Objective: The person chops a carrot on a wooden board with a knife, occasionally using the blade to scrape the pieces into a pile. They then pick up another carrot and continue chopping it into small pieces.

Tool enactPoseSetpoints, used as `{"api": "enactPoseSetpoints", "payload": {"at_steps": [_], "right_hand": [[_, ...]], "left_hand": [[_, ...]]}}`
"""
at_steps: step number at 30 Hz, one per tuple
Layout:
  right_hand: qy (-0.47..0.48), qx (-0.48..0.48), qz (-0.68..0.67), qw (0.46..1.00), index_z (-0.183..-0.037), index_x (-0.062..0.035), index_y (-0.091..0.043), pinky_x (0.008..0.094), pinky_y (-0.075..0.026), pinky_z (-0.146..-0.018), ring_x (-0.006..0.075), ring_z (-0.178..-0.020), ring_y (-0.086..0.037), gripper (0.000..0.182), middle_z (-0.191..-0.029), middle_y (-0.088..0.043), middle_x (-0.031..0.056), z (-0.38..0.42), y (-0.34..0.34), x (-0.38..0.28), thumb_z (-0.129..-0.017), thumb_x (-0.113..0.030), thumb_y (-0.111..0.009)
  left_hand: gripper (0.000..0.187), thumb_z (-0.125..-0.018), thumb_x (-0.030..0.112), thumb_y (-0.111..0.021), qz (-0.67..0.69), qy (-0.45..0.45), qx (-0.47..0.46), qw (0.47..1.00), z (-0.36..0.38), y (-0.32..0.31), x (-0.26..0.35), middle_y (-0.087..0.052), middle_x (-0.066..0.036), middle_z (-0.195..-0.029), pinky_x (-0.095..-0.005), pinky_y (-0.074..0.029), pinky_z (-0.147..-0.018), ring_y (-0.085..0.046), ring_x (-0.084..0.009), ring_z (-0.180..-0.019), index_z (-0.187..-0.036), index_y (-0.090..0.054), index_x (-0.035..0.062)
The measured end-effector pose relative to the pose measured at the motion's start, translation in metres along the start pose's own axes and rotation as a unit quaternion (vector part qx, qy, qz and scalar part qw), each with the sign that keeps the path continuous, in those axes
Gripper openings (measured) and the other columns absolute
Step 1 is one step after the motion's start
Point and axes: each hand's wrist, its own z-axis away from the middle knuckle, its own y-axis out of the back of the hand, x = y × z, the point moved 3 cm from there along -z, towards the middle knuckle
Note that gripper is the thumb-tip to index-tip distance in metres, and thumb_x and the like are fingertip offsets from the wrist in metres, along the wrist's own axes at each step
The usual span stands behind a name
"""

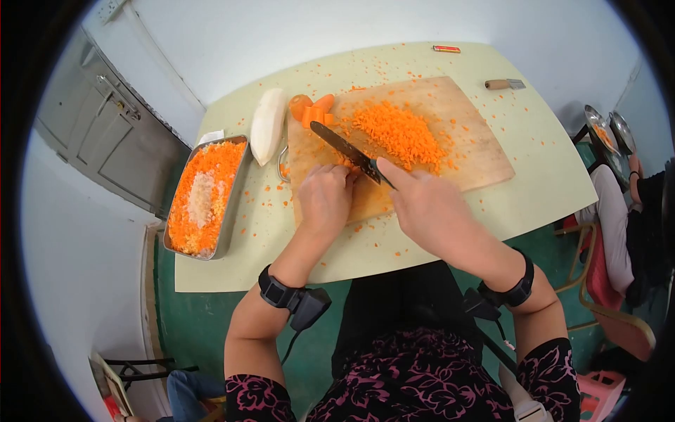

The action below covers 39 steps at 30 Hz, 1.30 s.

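Note:
My right hand (429, 211) is wrapped round the handle of a dark-bladed kitchen knife (344, 149), its blade slanting across the wooden cutting board (478, 151). Beside the blade, the bent fingers of my left hand (325, 200) press down on carrot, mostly hidden beneath them, with orange showing at the fingertips. A heap of diced carrot (397, 133) lies on the board beyond the knife. Larger carrot pieces (313, 109) rest at the board's far left corner. To the left of the board is a peeled white radish (268, 126).
A metal tray (223, 243) of chopped carrot and pale minced bits stands at the table's left. Farther right lie a wooden-handled blade (505, 84) and a small red item (446, 49). Carrot bits dot the table (281, 264). Another person (615, 225) sits at the right, near metal bowls (601, 130).

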Motion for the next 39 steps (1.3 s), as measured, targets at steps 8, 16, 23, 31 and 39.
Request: {"api": "enactPoseSetpoints", "payload": {"at_steps": [8,16,23,31,39], "right_hand": [[0.004,-0.005,0.006,1.000,-0.126,0.0049,-0.048,0.0409,-0.048,-0.054,0.0328,-0.061,-0.061,0.049,-0.067,-0.059,0.0191,-0.001,-0.001,0.000,-0.077,-0.003,-0.051],[0.003,-0.015,0.007,1.000,-0.125,0.0064,-0.048,0.0401,-0.049,-0.055,0.0325,-0.060,-0.061,0.050,-0.067,-0.059,0.0190,-0.005,0.000,-0.003,-0.076,-0.003,-0.051],[-0.042,-0.050,0.015,0.998,-0.125,-0.0040,-0.052,0.0423,-0.048,-0.057,0.0343,-0.064,-0.059,0.042,-0.073,-0.059,0.0175,-0.004,-0.005,-0.005,-0.083,-0.008,-0.057],[-0.008,-0.003,-0.002,1.000,-0.126,0.0047,-0.049,0.0404,-0.048,-0.053,0.0327,-0.057,-0.059,0.048,-0.068,-0.058,0.0200,-0.003,-0.002,-0.001,-0.079,-0.004,-0.050],[-0.002,0.006,0.004,1.000,-0.125,0.0035,-0.050,0.0405,-0.048,-0.054,0.0324,-0.058,-0.060,0.046,-0.067,-0.058,0.0194,-0.001,-0.002,0.001,-0.080,-0.005,-0.051]], "left_hand": [[0.005,-0.069,0.007,-0.069,0.023,-0.003,-0.001,1.000,0.000,0.000,-0.002,-0.063,-0.013,-0.071,-0.0397,-0.048,-0.062,-0.060,-0.0303,-0.070,-0.069,-0.066,0.0018],[0.005,-0.069,0.005,-0.068,0.032,-0.013,-0.008,0.999,-0.001,0.000,-0.003,-0.062,-0.015,-0.069,-0.0403,-0.048,-0.062,-0.059,-0.0315,-0.070,-0.068,-0.066,0.0008],[0.005,-0.070,0.005,-0.067,0.031,-0.013,-0.019,0.999,0.001,-0.002,-0.006,-0.062,-0.016,-0.070,-0.0414,-0.047,-0.062,-0.059,-0.0319,-0.069,-0.068,-0.065,0.0001],[0.008,-0.071,0.009,-0.069,0.005,0.022,-0.045,0.999,0.000,0.004,-0.002,-0.065,-0.012,-0.075,-0.0386,-0.049,-0.064,-0.061,-0.0296,-0.074,-0.076,-0.070,0.0028],[0.004,-0.068,0.008,-0.069,-0.002,0.005,-0.017,1.000,0.001,0.003,-0.002,-0.065,-0.008,-0.075,-0.0375,-0.049,-0.061,-0.061,-0.0272,-0.074,-0.071,-0.067,0.0054]]}}
